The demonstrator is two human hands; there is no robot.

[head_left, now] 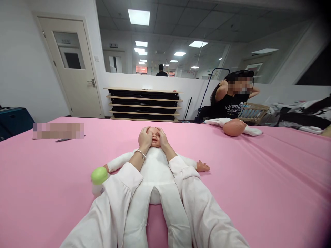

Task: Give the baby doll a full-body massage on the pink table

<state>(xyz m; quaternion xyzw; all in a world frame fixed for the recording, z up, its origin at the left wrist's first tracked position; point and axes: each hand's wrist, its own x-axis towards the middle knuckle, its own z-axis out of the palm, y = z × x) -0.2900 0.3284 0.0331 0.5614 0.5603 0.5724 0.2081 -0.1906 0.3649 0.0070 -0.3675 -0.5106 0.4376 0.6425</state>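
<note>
Pink sheet underneath. Doll on its back, centre, arms spread. My left hand and right hand clasp its head, fingers curved around both sides. Green-lidded bottle beside its arm.

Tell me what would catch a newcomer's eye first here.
First, the white doll on its back in the middle of the pink cloth, its face showing between the left hand and right hand, which cup its head. Then the bright green lid of the bottle, left of the doll, and a bare brown doll head at the cloth's far right.
</note>
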